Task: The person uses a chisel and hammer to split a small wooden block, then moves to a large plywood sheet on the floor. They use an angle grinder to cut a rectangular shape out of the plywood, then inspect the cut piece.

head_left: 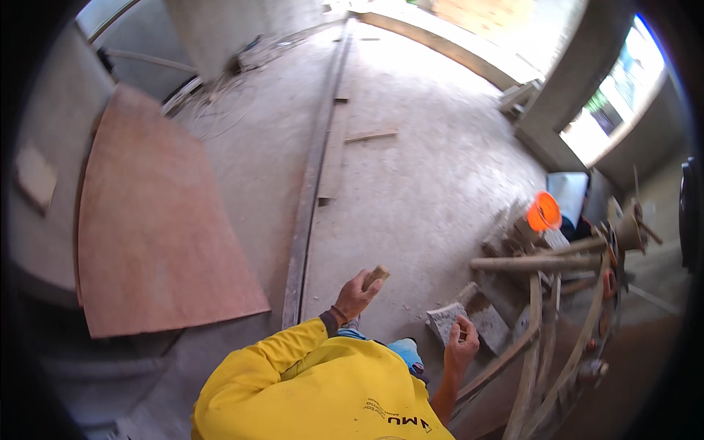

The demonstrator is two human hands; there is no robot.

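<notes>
Left grip [355, 298]: mine, lower centre of the frame, fingers wrapped round the wooden block; dark cuff at the wrist.
Wooden block [377, 276]: tan, short, its end poking out of my fingers toward the right, above the floor [418, 198].
Right grip [461, 345]: mine, lower right of centre, fingers curled and bunched; cannot tell whether they are clamped on anything.
Grey board [442, 320]: behind my right fingers, speckled surface; contact with them unclear.
Grey slab [490, 328]: just right of the board, dark brown patch on its upper part.
Shirt [315, 396]: yellow, bottom centre.
Poles [539, 262]: wooden, crossing one another at lower right, one lying nearly level.
Bucket [544, 211]: orange, right of the frame, above the level pole.
Long bar [313, 183]: on the floor, running from the top centre down to near my left grip.
Stick [371, 136]: short, upper centre, right of the bar.
Sheet [158, 235]: reddish brown, large, left of the frame.
Window opening [612, 95]: bright, upper right.
</notes>
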